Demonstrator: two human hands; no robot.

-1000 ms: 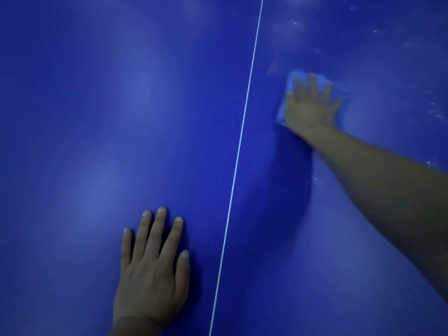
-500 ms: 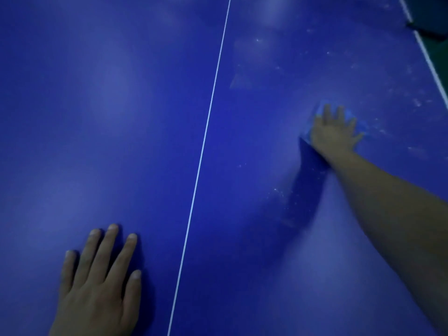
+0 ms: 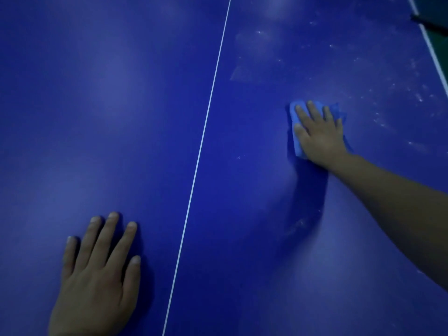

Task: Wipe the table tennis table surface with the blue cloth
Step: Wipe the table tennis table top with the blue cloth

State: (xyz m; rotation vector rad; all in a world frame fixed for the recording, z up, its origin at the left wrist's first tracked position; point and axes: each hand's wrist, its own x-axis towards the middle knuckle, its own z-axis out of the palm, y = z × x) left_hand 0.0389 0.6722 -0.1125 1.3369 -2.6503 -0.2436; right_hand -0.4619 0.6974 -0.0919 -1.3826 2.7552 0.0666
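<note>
The dark blue table tennis table (image 3: 121, 117) fills the view, split by a thin white centre line (image 3: 206, 122). My right hand (image 3: 320, 134) lies flat with straight fingers on the light blue cloth (image 3: 296, 141), pressing it onto the right half of the table. The cloth shows at the hand's left side and beyond the fingertips. My left hand (image 3: 97, 280) rests flat on the left half near the front, fingers spread, holding nothing.
White dust specks and smears (image 3: 400, 100) lie on the right half beyond and right of the cloth. The table's white side line (image 3: 434, 52) runs at the top right, with dark green floor (image 3: 441, 37) past it.
My right hand has slid the cloth to the right and toward me, away from the centre line. The view has shifted, bringing the table's right edge into sight. My left hand stays flat.
</note>
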